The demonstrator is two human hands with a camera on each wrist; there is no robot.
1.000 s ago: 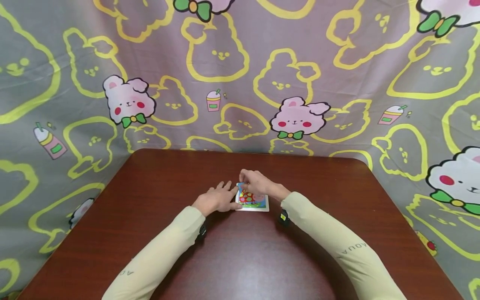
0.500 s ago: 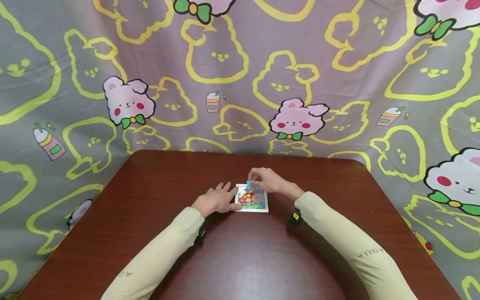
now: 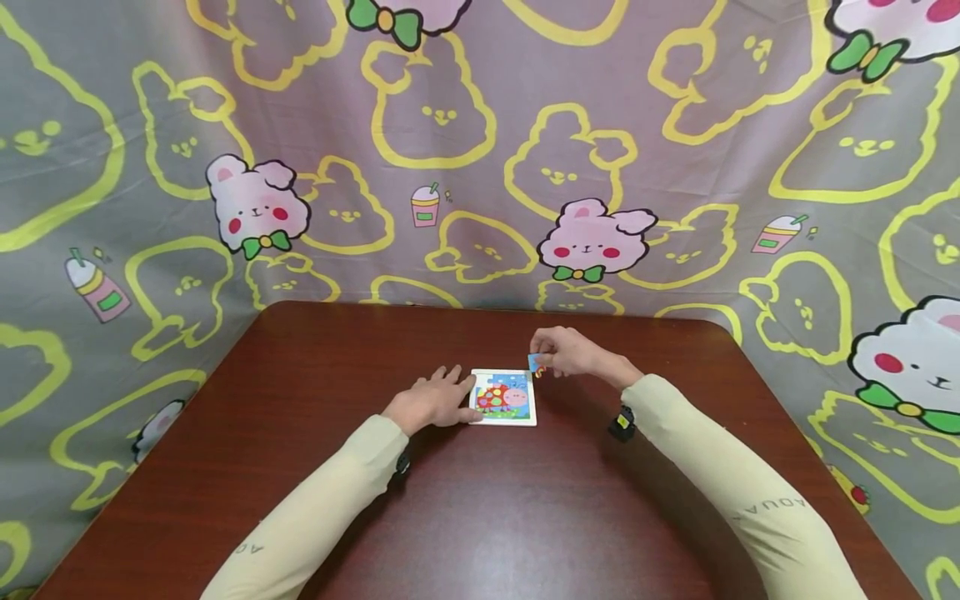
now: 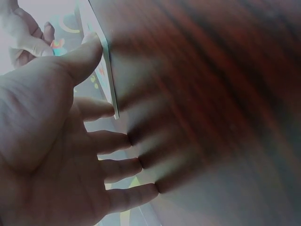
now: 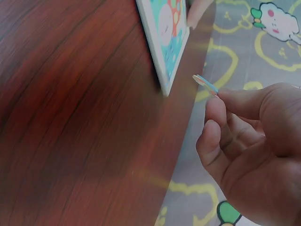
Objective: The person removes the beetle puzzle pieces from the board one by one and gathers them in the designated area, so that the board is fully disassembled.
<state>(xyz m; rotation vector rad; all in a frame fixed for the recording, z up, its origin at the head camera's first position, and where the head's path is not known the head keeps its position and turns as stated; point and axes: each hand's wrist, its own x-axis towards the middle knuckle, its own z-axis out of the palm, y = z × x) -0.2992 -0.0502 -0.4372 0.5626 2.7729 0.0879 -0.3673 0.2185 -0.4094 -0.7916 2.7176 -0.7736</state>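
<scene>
A small jigsaw puzzle (image 3: pixel 504 398) in a white frame lies on the table, showing a red spotted ladybug with a pink face on blue and green. Its upper left corner shows a white gap. My left hand (image 3: pixel 429 402) lies at the frame's left side, fingers spread and straight, with the thumb on the frame's edge in the left wrist view. Beyond the frame's upper right corner, my right hand (image 3: pixel 572 353) pinches a blue puzzle piece (image 3: pixel 534 362) between thumb and fingertips. In the right wrist view the piece (image 5: pixel 206 84) appears nearly edge-on, apart from the frame.
A brown wooden table (image 3: pixel 480 517) with rounded far corners carries the puzzle. Behind it hangs a grey curtain (image 3: pixel 465 108) printed with yellow-outlined bears and white rabbits.
My right hand has lifted the blue piece from the puzzle's upper left and carried it rightward, past the frame's right edge. The left hand has stayed in place.
</scene>
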